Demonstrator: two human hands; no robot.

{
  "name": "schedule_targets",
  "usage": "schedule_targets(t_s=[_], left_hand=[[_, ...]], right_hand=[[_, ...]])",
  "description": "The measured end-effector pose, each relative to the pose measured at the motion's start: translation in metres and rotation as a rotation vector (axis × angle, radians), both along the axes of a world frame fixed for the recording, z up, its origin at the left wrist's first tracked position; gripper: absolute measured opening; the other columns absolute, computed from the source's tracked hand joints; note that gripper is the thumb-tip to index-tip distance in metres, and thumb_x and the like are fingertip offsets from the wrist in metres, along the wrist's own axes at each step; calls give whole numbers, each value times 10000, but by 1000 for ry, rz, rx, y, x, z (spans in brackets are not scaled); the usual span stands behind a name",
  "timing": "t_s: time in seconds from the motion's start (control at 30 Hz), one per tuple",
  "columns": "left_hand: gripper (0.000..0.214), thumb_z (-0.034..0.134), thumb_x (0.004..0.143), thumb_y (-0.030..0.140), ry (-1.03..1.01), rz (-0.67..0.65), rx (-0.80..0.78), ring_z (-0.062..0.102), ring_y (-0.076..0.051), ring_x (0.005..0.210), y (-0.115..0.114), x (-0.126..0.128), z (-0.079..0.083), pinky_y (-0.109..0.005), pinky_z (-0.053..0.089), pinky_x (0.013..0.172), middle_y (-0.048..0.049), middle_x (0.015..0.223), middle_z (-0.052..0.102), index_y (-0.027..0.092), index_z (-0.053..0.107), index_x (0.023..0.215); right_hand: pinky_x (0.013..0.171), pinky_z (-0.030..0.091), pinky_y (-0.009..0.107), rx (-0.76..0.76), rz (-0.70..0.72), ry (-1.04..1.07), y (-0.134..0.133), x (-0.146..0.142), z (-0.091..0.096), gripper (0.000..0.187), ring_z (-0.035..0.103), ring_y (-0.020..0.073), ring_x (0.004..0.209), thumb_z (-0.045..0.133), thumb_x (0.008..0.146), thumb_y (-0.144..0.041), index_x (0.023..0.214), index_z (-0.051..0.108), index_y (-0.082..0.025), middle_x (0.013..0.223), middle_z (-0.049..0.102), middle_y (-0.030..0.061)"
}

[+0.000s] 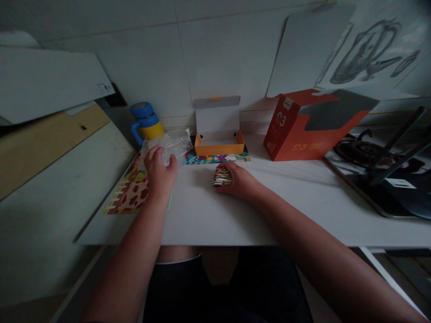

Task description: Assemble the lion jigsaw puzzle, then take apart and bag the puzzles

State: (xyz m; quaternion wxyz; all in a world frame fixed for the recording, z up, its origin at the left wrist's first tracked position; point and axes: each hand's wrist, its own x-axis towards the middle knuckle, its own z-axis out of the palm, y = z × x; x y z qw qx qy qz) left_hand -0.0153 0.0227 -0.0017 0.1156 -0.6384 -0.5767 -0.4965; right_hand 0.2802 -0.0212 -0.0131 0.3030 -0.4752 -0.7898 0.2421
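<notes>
Right hand [239, 180] curls around a stack of cards [222, 176] just before the orange box [219, 146]; left hand [159, 172], beside that box, grips crinkled clear plastic [170, 144].

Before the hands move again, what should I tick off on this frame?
1. Right hand closed around the small stack: ok.
2. Small stack resting on the white table: ok.
3. Left hand gripping the clear plastic bag: ok.
4. Orange box open, lid upright: ok.
5. Orange box empty inside: cannot tell.
6. Red carton apart from both hands: ok.
</notes>
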Motion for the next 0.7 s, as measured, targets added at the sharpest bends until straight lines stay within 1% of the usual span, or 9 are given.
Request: schedule_targets(t_s=[0.1,0.2,0.3,0.4,0.47,0.57,0.63,0.7], left_hand=[[270,591,987,280,-128,0,152,629,-270,1303,-9,-2,13,-463,438,1219,-137,1304,701,176,718,1201],[258,530,1034,284,-266,-56,253,667,-245,1221,-15,-1,22,-446,494,1155,-107,1227,726,182,738,1146],[284,480,1045,290,-374,-111,276,698,-234,1138,-17,3,24,-412,541,1078,-80,1128,752,190,745,1056],[301,449,1031,288,-451,-99,263,711,-226,1075,-16,5,23,-379,565,1014,-56,1052,764,197,734,1001],[308,442,1009,268,-520,-91,267,709,-221,1034,-16,4,23,-368,574,968,-54,1012,768,172,732,971],[304,460,973,248,-689,-98,313,689,-200,945,-13,0,27,-345,576,886,-56,935,766,124,730,908],[295,495,953,258,-796,-125,342,671,-180,863,-12,-2,28,-326,569,822,-53,873,759,110,733,862],[296,530,944,277,-834,-171,327,667,-176,816,-11,-2,28,-329,566,802,-51,827,755,111,742,821]], right_hand=[[930,544,407,2,-7,16,-1,0,3,639,684,261,1019,938,689,-372,1241,655,-220,1174,715,101],[929,557,428,-38,-18,144,-2,1,8,670,697,267,1006,949,669,-412,1237,650,-223,1161,723,94],[950,569,426,-159,35,436,-3,5,14,738,713,262,1033,964,654,-459,1252,602,-220,1183,729,86],[969,573,413,-287,134,704,-6,12,19,753,728,249,1052,972,675,-444,1272,563,-238,1189,743,79],[996,565,414,-317,172,794,-7,15,21,746,732,246,1074,982,678,-413,1274,563,-251,1198,748,78],[1024,556,415,-339,203,858,-9,15,24,721,730,252,1115,1000,659,-380,1233,580,-262,1213,749,74],[1034,557,420,-356,228,901,-10,14,24,703,727,256,1136,1003,655,-371,1212,588,-263,1252,738,78],[1049,554,431,-366,259,943,-10,14,24,692,724,258,1150,999,663,-374,1216,599,-263,1301,720,85]])
